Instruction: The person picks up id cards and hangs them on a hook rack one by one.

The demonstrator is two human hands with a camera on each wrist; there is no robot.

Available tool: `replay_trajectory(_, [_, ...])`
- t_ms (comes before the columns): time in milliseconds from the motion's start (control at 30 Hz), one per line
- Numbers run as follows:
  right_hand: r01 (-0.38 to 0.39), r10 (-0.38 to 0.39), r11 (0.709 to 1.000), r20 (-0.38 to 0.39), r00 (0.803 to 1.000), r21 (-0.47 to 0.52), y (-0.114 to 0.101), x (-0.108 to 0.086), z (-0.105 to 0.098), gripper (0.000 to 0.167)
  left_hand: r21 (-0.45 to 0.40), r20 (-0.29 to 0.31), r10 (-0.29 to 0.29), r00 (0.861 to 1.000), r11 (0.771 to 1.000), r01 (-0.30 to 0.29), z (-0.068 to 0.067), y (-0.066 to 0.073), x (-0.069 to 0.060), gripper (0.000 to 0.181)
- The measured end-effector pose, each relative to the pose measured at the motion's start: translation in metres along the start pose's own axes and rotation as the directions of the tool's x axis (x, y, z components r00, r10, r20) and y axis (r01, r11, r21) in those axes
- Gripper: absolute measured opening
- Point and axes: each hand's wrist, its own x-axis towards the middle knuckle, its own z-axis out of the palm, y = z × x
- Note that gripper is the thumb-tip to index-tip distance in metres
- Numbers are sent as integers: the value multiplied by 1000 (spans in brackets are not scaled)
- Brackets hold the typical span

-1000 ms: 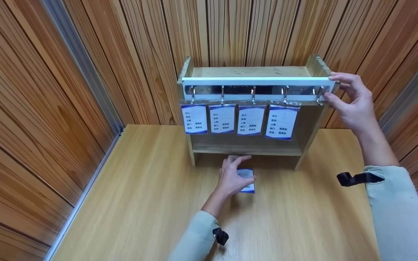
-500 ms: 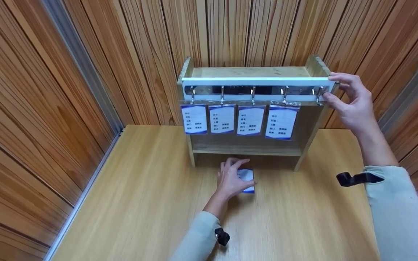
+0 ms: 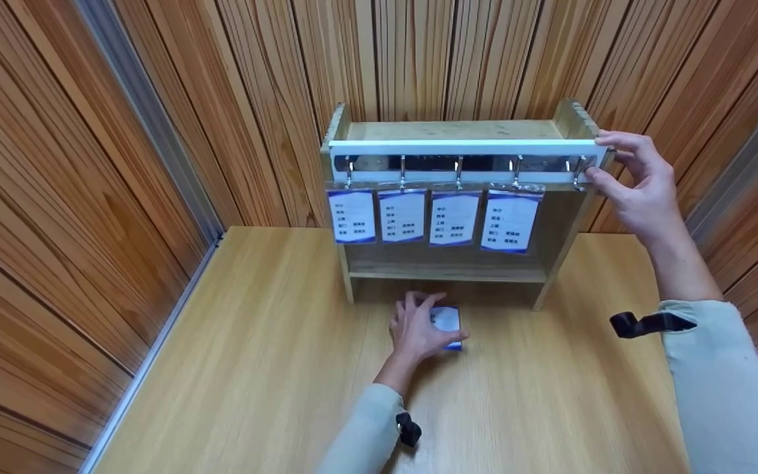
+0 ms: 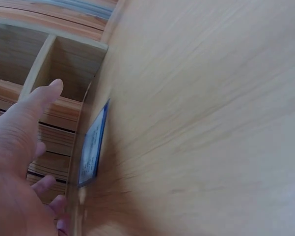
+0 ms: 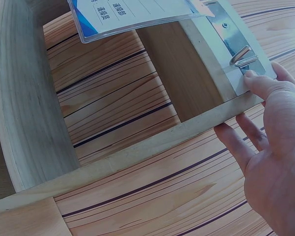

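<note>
My left hand (image 3: 412, 332) hovers at a badge card (image 3: 446, 326) lying on the table, with thumb and fingers spread around it. In the left wrist view a gap shows between the fingers and the badge card (image 4: 93, 147). My right hand (image 3: 645, 184) grips the right end of a white hook rail (image 3: 431, 146) on the front of a wooden shelf (image 3: 445, 271). In the right wrist view the thumb presses beside the end hook (image 5: 241, 56), and the fingers reach around the shelf's side. Several badge cards (image 3: 456, 218) in clear sleeves hang from the other hooks.
The shelf stands on a wooden table (image 3: 254, 368), close to the wood-panelled back wall (image 3: 412, 59). A metal strip (image 3: 155, 349) runs along the table's left edge. Black straps (image 3: 649, 324) dangle from both cuffs.
My left hand has drawn slightly back toward me and lower over the badge card on the table. The right hand and the hanging cards have stayed in place.
</note>
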Motion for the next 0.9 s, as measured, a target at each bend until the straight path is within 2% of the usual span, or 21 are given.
replay_trajectory(467, [-5, 5, 1000, 4, 1000, -3, 1, 0, 0, 45, 87, -35, -48, 998, 995, 51, 14, -5, -1, 87])
replay_trajectory(767, [5, -5, 1000, 1, 1000, 12, 0, -1, 0, 45, 182, -60, -36, 998, 982, 47, 17, -6, -2, 85])
replay_trajectory(900, [-2, 2, 1000, 2, 1000, 7, 1, -1, 0, 45, 199, -60, -38, 998, 979, 49, 17, -5, -2, 84])
